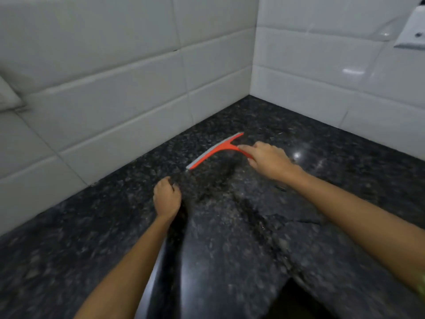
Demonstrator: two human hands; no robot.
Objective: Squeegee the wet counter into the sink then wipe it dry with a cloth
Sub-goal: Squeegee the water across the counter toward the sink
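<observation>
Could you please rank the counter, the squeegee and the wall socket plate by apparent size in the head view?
1. counter
2. squeegee
3. wall socket plate, cut off by the frame edge, so its rank is unsure.

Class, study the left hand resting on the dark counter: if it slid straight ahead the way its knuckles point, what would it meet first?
Probably the near, grey-edged end of the orange squeegee, just beyond the left hand; failing that, the tiled wall. Depth is uncertain.

squeegee (216,150): 1 (orange) | hands: 2 | counter (322,139): 1
</observation>
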